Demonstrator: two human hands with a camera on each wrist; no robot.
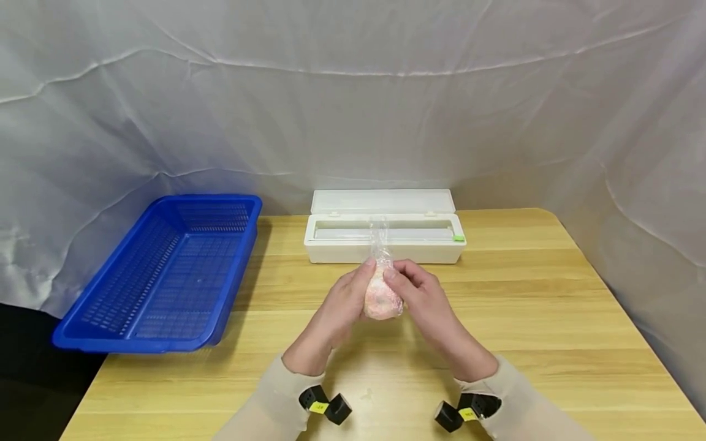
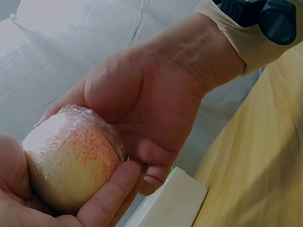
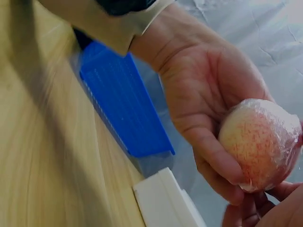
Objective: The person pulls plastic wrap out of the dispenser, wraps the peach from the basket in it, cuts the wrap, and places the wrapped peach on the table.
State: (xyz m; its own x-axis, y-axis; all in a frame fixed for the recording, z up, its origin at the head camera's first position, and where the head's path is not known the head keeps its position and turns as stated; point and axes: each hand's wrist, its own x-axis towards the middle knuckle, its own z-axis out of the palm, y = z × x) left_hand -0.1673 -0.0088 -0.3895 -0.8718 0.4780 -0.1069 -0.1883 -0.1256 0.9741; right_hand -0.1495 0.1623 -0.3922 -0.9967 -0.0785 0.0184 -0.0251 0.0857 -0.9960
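Both hands hold a round, pale yellow fruit with red streaks (image 1: 382, 299), wrapped in clear plastic film, above the middle of the table. The left hand (image 1: 343, 301) grips it from the left, thumb near the top. From the other side, the right hand (image 1: 429, 301) curls its fingers round it, thumb pressed on the film. A gathered tail of plastic film (image 1: 379, 236) sticks up past the thumbs. In the left wrist view the film lies tight and shiny over the fruit (image 2: 78, 161). Fingers of both hands cup the fruit (image 3: 255, 142) in the right wrist view.
Behind the hands stands a white cling film dispenser box (image 1: 386, 252), its lid (image 1: 383, 201) raised and a roll inside. A green tab (image 1: 458, 238) marks its right end. At the left, a blue plastic basket (image 1: 231, 288) sits on the wooden table (image 1: 551, 318). Grey-white cloth (image 1: 353, 122) hangs behind.
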